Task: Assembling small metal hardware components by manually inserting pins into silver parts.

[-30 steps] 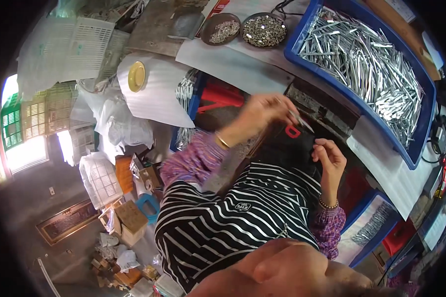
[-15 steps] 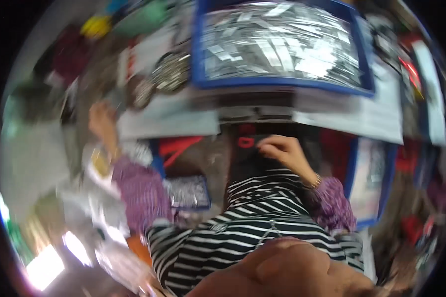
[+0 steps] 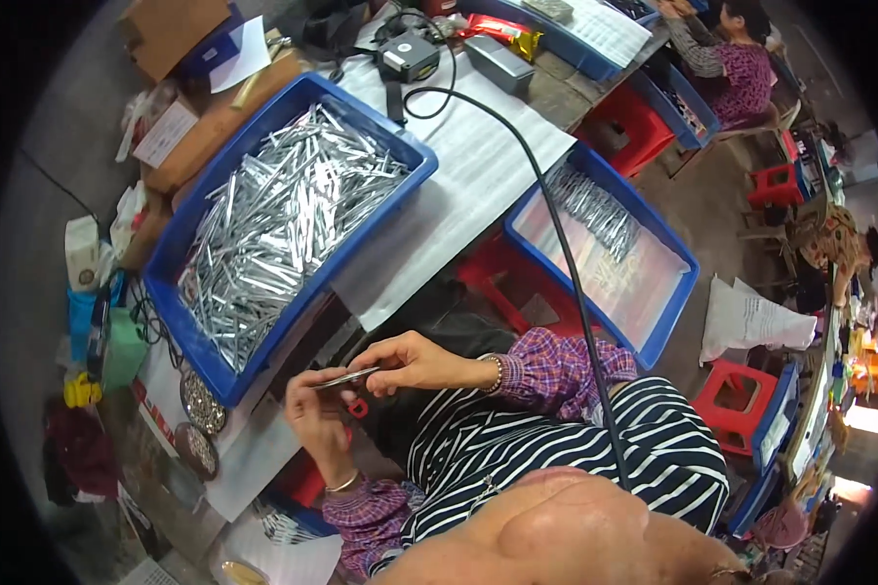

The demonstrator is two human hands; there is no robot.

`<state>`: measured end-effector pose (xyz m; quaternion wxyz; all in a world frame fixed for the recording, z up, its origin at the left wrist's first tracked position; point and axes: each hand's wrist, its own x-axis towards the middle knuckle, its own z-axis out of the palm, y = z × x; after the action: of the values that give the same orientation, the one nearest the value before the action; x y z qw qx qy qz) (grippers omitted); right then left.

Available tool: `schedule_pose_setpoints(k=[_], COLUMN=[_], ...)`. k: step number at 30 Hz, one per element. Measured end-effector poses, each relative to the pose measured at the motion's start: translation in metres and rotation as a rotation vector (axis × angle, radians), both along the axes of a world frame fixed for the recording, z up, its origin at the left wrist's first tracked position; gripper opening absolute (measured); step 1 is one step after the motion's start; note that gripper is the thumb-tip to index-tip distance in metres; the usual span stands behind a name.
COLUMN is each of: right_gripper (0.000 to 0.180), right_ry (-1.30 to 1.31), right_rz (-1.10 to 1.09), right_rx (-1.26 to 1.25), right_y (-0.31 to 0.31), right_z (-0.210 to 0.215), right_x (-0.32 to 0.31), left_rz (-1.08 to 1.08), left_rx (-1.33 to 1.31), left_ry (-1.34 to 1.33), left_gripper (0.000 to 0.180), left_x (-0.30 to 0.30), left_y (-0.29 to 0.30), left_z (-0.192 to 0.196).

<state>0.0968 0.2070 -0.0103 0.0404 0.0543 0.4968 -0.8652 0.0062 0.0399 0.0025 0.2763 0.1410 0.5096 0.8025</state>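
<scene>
Left hand point(image 3: 314, 409) back from table; both hands, right point(image 3: 412, 363), now pinching metal strip point(image 3: 346, 377).

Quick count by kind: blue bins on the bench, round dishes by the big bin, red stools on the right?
Blue bins: 2 (full of metal strips, nearly empty)
Round dishes: 2
Red stools: 2
Total: 6

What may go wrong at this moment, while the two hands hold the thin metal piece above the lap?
The thin metal piece is pinched only at its ends by the left hand and the right hand, over the lap rather than the table, so it might slip and fall. The black cable runs close by the right arm and could snag. The blue bin sits near the table edge; a nudge might tip it.
</scene>
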Motion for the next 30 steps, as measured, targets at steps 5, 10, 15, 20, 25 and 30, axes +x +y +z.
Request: schedule_pose_setpoints(k=[5, 10, 15, 20, 25, 30], right_gripper=[0.021, 0.018, 0.015, 0.015, 0.013, 0.010], right_ry=[-0.029, -0.043, 0.069, -0.042, -0.083, -0.094], right_rz=[-0.141, -0.162, -0.168, -0.165, -0.127, -0.125], right_rx=[-0.021, 0.061, 0.285, 0.173, 0.148, 0.142], right_y=[0.012, 0.022, 0.020, 0.019, 0.021, 0.021], right_z=[-0.007, -0.006, -0.005, -0.007, -0.018, -0.019], right_x=[0.001, 0.003, 0.001, 0.002, 0.006, 0.005], left_rz=[0.014, 0.055, 0.041, 0.100, 0.205, 0.202], left_rx=[-0.084, -0.385, -0.551, -0.527, -0.466, -0.522], left_ry=[0.028, 0.370, 0.489, 0.439, 0.516, 0.568], left_gripper=[0.026, 0.015, 0.018, 0.018, 0.019, 0.020], left_x=[0.013, 0.020, 0.028, 0.034, 0.041, 0.041], left_y=[0.011, 0.019, 0.023, 0.028, 0.035, 0.035], left_z=[-0.005, -0.006, -0.007, -0.012, -0.014, -0.014])
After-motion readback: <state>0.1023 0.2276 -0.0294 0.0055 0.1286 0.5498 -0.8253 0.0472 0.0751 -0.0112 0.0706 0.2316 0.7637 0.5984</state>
